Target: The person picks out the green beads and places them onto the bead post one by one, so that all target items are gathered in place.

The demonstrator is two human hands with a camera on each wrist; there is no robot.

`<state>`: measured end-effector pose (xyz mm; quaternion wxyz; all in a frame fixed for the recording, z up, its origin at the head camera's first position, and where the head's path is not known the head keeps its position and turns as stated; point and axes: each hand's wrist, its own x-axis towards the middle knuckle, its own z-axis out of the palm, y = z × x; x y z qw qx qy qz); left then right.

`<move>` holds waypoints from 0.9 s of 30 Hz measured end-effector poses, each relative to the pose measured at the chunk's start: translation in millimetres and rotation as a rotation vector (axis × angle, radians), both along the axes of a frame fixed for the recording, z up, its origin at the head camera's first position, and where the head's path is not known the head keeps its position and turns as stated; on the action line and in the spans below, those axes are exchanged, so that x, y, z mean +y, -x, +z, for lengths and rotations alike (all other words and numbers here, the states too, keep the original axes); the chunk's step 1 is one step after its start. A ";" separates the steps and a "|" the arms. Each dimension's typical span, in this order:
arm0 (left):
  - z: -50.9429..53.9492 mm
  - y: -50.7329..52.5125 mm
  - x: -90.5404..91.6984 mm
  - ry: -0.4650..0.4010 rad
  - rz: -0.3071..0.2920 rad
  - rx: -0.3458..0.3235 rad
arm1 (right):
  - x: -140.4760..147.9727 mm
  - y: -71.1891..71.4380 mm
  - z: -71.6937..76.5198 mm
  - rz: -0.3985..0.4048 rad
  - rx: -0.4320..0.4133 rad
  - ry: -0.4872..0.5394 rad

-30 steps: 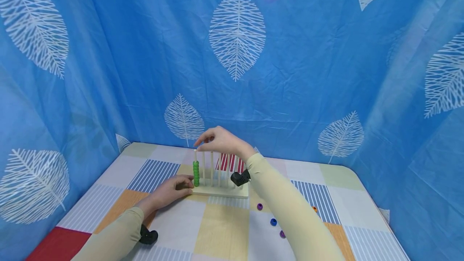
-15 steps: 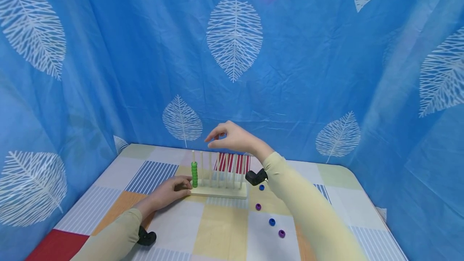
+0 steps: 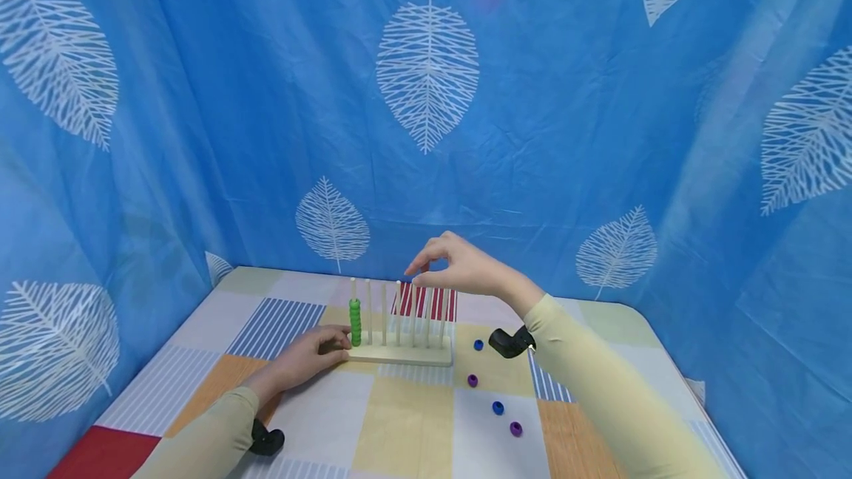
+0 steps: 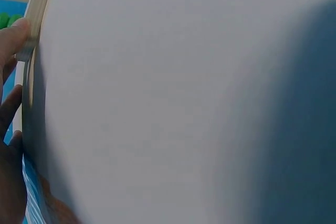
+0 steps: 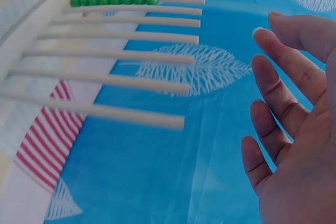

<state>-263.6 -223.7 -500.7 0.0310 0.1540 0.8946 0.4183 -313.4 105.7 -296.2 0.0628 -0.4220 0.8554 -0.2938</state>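
A pale wooden peg rack (image 3: 399, 355) stands on the table, with several upright pegs in a row. Green beads (image 3: 356, 322) are stacked on its leftmost peg; the other pegs are bare. My left hand (image 3: 314, 352) holds the left end of the base, the thumb (image 4: 16, 38) against it beside the beads. Up above the right part of the rack is my right hand (image 3: 459, 266), apart from the pegs. In the right wrist view its fingers (image 5: 270, 74) are relaxed and slightly bent, with nothing between them.
Right of the rack lie two blue beads, the far blue bead (image 3: 478, 344) and the near blue bead (image 3: 498, 408), and two purple beads, one purple bead (image 3: 472, 381) farther off and another purple bead (image 3: 515, 429) closer. A blue curtain (image 3: 426, 198) hangs behind the patchwork tablecloth (image 3: 413, 420).
My right hand has moved right, away from the green beads' peg, rising a little and then lowering. The left hand stays at the rack's end.
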 end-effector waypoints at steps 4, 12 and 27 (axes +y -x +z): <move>-0.5 0.8 0.0 0.014 0.008 0.004 | 15.2 -5.1 -2.0 -0.030 -0.007 -0.010; -0.9 2.0 -0.4 0.028 0.001 0.019 | 44.3 -14.0 -14.5 -0.086 0.011 -0.034; 4.0 -1.8 -0.9 0.137 0.012 0.062 | 101.3 -34.4 -59.9 -0.244 0.048 -0.049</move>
